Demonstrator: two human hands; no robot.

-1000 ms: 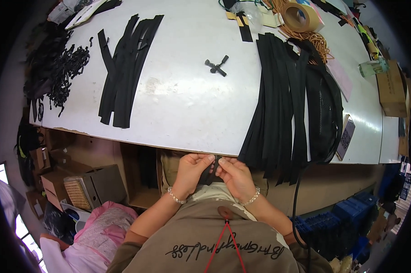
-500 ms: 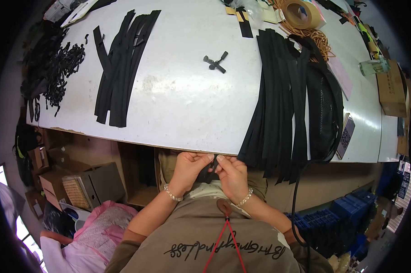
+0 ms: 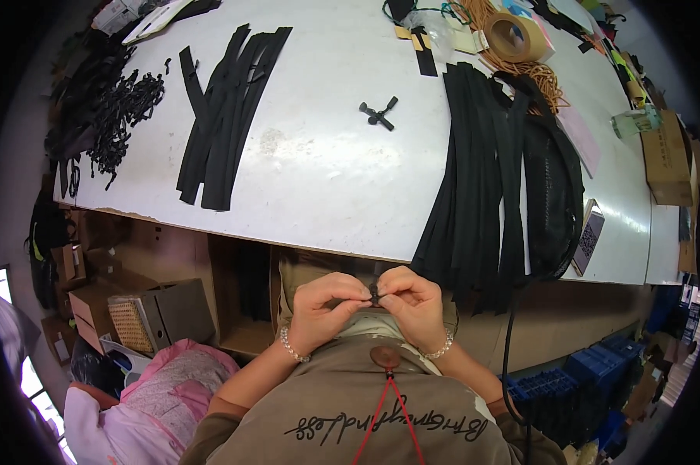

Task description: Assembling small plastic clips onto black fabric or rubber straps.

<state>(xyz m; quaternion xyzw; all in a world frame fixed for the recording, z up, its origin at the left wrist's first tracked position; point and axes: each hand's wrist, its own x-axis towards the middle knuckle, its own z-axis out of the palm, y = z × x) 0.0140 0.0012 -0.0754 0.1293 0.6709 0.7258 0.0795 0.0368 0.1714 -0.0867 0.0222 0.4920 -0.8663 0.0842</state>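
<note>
Narrow black piece (image 3: 374,294) is pinched by left hand (image 3: 323,307) and right hand (image 3: 415,307).

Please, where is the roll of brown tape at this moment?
In the head view, the roll of brown tape is at the upper right, toward the far side of the white table, beside the orange cord.

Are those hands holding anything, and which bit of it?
Yes, the left hand and right hand pinch a small dark piece between them. Too much of it is hidden to tell which part.
</note>
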